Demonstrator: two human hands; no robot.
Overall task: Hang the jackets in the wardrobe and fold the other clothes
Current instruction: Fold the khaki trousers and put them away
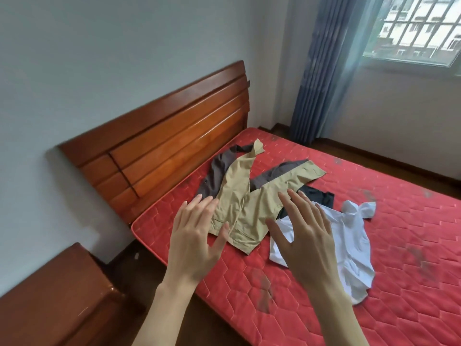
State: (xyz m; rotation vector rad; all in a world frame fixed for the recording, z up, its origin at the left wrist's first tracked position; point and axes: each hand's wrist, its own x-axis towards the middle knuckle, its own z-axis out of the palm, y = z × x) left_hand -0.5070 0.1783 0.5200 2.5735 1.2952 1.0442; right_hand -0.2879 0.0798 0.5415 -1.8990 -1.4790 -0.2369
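A tan jacket with a dark brown lining lies spread open on the red mattress, near the headboard. To its right lies a crumpled white shirt, with a black garment partly tucked under both. My left hand hovers with straight, spread fingers over the jacket's left edge and holds nothing. Over the spot where jacket and white shirt meet, my right hand is likewise spread flat and empty.
A wooden headboard stands along the wall at the left. A wooden bedside cabinet sits at the lower left, beside the bed. A blue curtain and a barred window are at the far right. No wardrobe is in view.
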